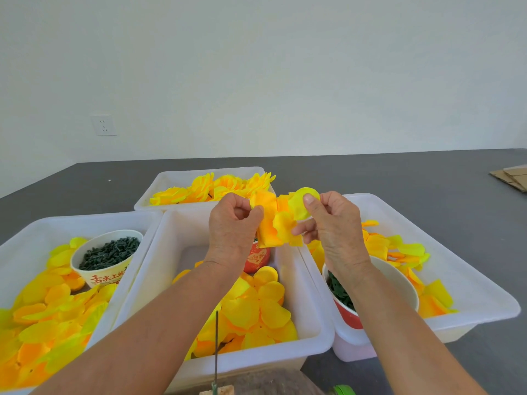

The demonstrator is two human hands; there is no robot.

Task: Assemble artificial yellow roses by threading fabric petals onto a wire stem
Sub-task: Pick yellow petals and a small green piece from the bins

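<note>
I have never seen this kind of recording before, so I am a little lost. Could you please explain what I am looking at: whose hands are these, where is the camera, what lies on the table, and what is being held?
There is no machine here. A person wears one camera on the head, so you look forward and down along their own arms.

The left hand and the right hand together pinch a bunch of yellow fabric petals, raised above the bins.

On the dark table stand four white plastic bins. The far bin holds finished yellow flowers. The other three hold loose petals. A paper cup in the left bin is full of small dark green pieces, and another cup sits in the right bin.

A thin green wire stands upright near the bottom edge, probably the stem.
</note>
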